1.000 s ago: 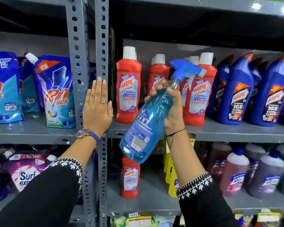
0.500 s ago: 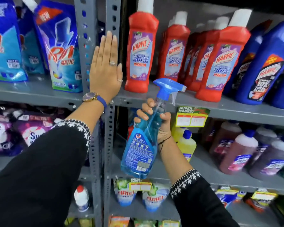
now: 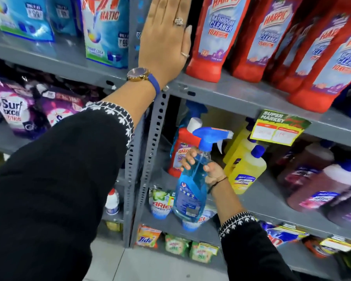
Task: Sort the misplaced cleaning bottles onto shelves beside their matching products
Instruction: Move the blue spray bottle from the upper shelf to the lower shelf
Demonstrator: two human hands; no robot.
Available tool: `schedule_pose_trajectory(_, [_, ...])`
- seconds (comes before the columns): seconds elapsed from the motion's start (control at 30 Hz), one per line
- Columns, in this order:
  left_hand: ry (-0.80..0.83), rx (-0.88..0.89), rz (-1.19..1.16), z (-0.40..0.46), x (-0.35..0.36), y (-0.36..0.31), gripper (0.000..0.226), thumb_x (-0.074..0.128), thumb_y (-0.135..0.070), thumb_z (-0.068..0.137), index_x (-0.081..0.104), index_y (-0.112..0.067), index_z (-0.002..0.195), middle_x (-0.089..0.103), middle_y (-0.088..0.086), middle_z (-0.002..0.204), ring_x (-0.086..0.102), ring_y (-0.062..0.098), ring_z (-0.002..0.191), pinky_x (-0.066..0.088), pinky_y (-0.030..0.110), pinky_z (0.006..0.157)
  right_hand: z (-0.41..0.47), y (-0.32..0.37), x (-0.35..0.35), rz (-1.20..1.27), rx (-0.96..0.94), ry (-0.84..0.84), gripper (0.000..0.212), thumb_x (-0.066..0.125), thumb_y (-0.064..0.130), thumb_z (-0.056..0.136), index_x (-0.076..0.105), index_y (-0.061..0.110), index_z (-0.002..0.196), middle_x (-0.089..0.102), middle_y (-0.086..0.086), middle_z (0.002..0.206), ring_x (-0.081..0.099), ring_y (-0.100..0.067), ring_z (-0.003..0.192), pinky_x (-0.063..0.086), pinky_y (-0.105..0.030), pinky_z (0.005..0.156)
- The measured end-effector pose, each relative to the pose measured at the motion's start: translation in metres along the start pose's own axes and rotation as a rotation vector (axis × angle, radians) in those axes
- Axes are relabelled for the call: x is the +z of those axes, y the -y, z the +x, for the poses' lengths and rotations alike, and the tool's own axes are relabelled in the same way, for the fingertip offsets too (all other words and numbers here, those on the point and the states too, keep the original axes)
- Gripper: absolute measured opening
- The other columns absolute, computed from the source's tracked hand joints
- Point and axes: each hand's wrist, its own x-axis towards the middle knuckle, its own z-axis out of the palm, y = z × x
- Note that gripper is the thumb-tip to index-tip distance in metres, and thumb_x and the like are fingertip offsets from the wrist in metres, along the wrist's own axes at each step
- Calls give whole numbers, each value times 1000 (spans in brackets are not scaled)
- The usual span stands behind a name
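Observation:
My right hand (image 3: pixel 209 169) grips the neck of a clear spray bottle (image 3: pixel 188 191) of blue liquid with a blue trigger head, held upright in front of the middle shelf. Just behind it a lone red Harpic bottle (image 3: pixel 182 147) with a white cap stands on that shelf, with another blue spray head (image 3: pixel 194 110) showing behind it. My left hand (image 3: pixel 166 41) lies flat, fingers straight, against the grey shelf upright (image 3: pixel 148 159). A row of red Harpic bottles (image 3: pixel 267 43) fills the shelf above.
Yellow cleaner bottles (image 3: pixel 245 171) and dark pink bottles (image 3: pixel 322 189) stand right of the spray bottle. Blue Rin pouches (image 3: pixel 105 35) and purple Surf pouches (image 3: pixel 14 112) fill the left bay. Ariel pouches (image 3: pixel 160 201) and Tide packs (image 3: pixel 148 238) sit lower. A price tag (image 3: pixel 280 128) hangs from the upper shelf edge.
My right hand has lowered the spray bottle from the red Harpic shelf down to the middle shelf level and turned it upright. The view has dropped and moved closer. My left hand stays on the upright.

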Motion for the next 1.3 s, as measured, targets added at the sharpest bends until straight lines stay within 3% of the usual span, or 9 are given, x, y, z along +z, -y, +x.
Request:
schedule_pose_trajectory(0.17, [-78, 18, 23, 0, 2, -1, 41, 38, -24, 98, 52, -1, 130, 56, 18, 127, 52, 34, 117, 27, 33, 103, -17, 7, -36, -100, -21, -142, 37, 77, 18, 66, 58, 18, 97, 60, 3, 87, 58, -16, 85, 47, -30, 81])
schedule_pose_trajectory(0.33, [-210, 112, 73, 0, 0, 0, 20, 56, -16, 89, 67, -2, 98, 67, 15, 92, 63, 31, 80, 31, 31, 76, -23, 30, -56, -217, -101, -440, 37, 63, 0, 65, 55, 17, 97, 61, 4, 83, 61, -15, 80, 52, -30, 77])
schedule_pose_trajectory(0.4, [-194, 106, 45, 0, 0, 0, 20, 55, -16, 89, 67, -2, 96, 67, 16, 90, 63, 32, 79, 31, 31, 75, -24, 36, -61, -283, -134, -593, 37, 53, -2, 67, 54, 19, 98, 63, 7, 81, 62, -13, 79, 52, -28, 76])
schedule_pose_trajectory(0.57, [-199, 86, 22, -2, 0, 1, 23, 53, -17, 91, 67, -1, 99, 67, 17, 93, 62, 33, 81, 31, 32, 76, -15, 34, -67, -439, -254, -908, 38, 58, -14, 78, 56, 19, 97, 64, 6, 81, 64, -7, 76, 50, -26, 76])
schedule_pose_trajectory(0.77, [-200, 72, 10, -3, 0, 0, 19, 56, -15, 89, 67, 0, 93, 67, 18, 88, 63, 34, 78, 31, 33, 75, 4, 32, -64, -585, -355, -1048, 48, 69, -7, 74, 49, 17, 110, 60, 3, 90, 63, -4, 74, 51, -18, 63])
schedule_pose_trajectory(0.97, [-234, 68, 25, -4, 2, 2, 15, 62, -16, 86, 69, -3, 87, 67, 13, 82, 63, 28, 72, 35, 32, 72, 15, 32, -65, -675, -373, -1211, 51, 65, -7, 77, 36, 7, 118, 51, -23, 120, 55, -39, 107, 49, -49, 94])
schedule_pose_trajectory(1.07, [-231, 73, 0, -4, 2, 2, 15, 61, -15, 86, 68, -2, 88, 67, 14, 83, 63, 29, 73, 34, 31, 72, 26, 28, -64, -892, -324, -1385, 65, 70, 0, 79, 32, -4, 131, 41, -26, 133, 43, -39, 124, 36, -50, 107])
schedule_pose_trajectory(1.17, [-212, 76, -1, -5, 1, 3, 15, 61, -15, 86, 68, -1, 88, 67, 15, 83, 63, 31, 73, 33, 31, 73, 33, 26, -57, -1066, -163, -1549, 72, 72, 17, 81, 29, 2, 137, 37, -20, 139, 37, -37, 130, 30, -51, 107])
schedule_pose_trajectory(1.3, [-226, 87, 11, -3, 0, 2, 14, 62, -14, 85, 68, -2, 88, 66, 15, 83, 63, 30, 73, 32, 31, 73, 32, 27, -55, -1112, -118, -1589, 74, 73, 24, 81, 30, 4, 137, 39, -18, 139, 38, -36, 129, 32, -52, 104])
